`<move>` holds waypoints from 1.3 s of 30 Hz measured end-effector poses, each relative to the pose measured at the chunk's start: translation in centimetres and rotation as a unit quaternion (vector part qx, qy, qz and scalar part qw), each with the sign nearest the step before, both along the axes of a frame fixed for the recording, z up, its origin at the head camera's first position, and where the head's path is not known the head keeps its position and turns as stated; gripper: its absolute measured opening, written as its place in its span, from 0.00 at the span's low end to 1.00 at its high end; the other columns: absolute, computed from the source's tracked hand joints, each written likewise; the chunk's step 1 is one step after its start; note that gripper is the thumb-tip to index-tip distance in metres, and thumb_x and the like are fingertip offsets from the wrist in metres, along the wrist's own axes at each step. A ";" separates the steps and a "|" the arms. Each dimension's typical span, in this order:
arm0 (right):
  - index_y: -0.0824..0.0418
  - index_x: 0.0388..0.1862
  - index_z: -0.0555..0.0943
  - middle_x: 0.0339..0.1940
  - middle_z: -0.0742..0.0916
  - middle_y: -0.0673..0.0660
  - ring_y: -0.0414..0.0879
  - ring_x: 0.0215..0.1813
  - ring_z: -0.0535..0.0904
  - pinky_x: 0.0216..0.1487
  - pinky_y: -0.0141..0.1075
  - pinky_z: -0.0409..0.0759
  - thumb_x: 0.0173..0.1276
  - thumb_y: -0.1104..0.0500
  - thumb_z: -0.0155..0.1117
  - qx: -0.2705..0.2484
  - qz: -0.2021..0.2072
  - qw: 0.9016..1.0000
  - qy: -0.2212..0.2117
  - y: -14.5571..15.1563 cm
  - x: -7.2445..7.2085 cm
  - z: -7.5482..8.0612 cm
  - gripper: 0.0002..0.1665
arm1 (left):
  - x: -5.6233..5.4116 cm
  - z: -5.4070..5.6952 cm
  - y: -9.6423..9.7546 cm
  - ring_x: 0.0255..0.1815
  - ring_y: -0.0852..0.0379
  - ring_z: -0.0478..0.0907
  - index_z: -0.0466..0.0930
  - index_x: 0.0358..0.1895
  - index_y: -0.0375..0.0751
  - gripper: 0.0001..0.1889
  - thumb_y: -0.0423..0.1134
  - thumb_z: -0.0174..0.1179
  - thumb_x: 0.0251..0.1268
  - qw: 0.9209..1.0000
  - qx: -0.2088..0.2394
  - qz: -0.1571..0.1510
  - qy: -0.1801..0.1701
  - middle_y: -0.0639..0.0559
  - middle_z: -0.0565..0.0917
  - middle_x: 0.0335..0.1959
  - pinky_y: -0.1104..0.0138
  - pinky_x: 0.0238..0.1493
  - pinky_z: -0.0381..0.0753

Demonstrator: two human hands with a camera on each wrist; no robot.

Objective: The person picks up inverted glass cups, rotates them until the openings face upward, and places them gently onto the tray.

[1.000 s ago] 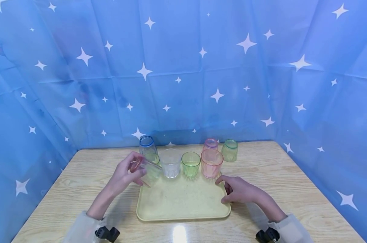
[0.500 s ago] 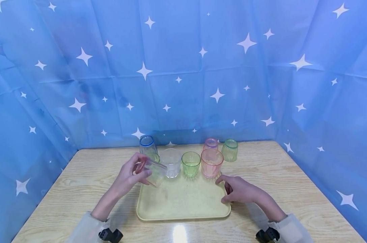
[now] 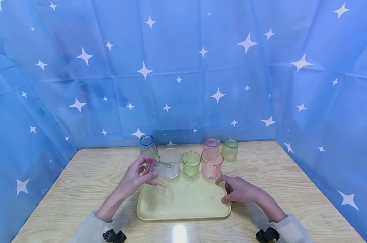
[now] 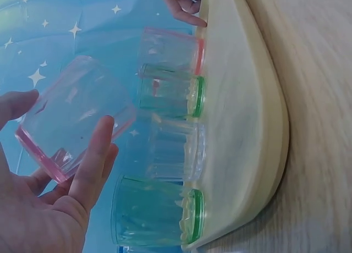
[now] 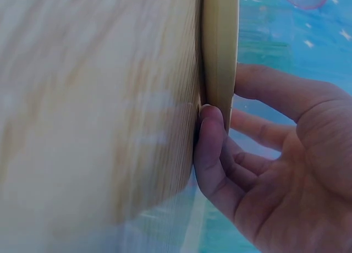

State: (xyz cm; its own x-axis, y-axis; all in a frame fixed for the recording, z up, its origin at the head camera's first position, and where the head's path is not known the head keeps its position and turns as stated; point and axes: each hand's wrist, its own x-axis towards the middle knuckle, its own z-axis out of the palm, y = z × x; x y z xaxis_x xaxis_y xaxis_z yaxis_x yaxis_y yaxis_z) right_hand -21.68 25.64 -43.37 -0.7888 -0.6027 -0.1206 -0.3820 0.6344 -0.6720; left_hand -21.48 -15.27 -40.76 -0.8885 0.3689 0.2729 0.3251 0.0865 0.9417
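My left hand (image 3: 138, 173) holds a clear tumbler with a thick pink base (image 4: 82, 110), fingers and thumb around its base end. The tumbler is tipped on its side above the left part of a cream tray (image 3: 183, 202), its mouth facing right. My right hand (image 3: 241, 190) pinches the tray's right edge, with fingers on both sides of the rim in the right wrist view. Along the tray's far side stand a pink glass (image 3: 212, 165), a green glass (image 3: 191, 165), a clear glass (image 3: 172, 170) and, partly hidden behind my left hand, another green glass (image 4: 148, 212).
Behind the tray on the wooden table (image 3: 89, 175) are a blue-rimmed glass (image 3: 147, 144), a pink-purple glass (image 3: 210, 143) and a green glass (image 3: 230, 152). A blue star-patterned curtain (image 3: 183, 111) hangs along the table's back and sides.
My left hand has moved to the right with the tumbler, which now overlaps the clear glass in the head view. The right hand and tray have stayed in place.
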 end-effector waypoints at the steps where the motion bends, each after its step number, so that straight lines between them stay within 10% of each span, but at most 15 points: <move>1: 0.65 0.63 0.76 0.26 0.79 0.47 0.34 0.26 0.72 0.30 0.30 0.73 0.62 0.57 0.77 0.001 0.001 1.000 0.001 0.0 0.0 0.0 0.33 | 0.0 0.0 0.1 0.47 0.47 0.82 0.68 0.64 0.33 0.25 0.32 0.64 0.66 1.000 0.002 -0.002 -0.003 0.28 0.71 0.57 0.42 0.37 0.89; 39: 0.64 0.54 0.81 0.26 0.80 0.43 0.30 0.27 0.73 0.30 0.27 0.75 0.72 0.55 0.68 -0.027 0.010 0.994 0.107 -0.8 0.7 2.1 0.18 | 0.6 -0.6 1.7 0.64 0.43 0.78 0.68 0.66 0.34 0.28 0.34 0.65 0.65 0.998 0.044 0.000 -0.052 0.32 0.75 0.64 0.54 0.49 0.91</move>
State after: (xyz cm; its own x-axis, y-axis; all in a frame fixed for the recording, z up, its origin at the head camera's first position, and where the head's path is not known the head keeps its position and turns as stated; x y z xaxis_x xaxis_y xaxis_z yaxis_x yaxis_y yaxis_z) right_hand -20.99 24.88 -41.23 -0.7812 -0.6190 0.0804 -0.5310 0.5914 -0.6068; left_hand -20.86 -13.60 -41.36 -0.9137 0.3472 0.2113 0.2261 0.0022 0.9741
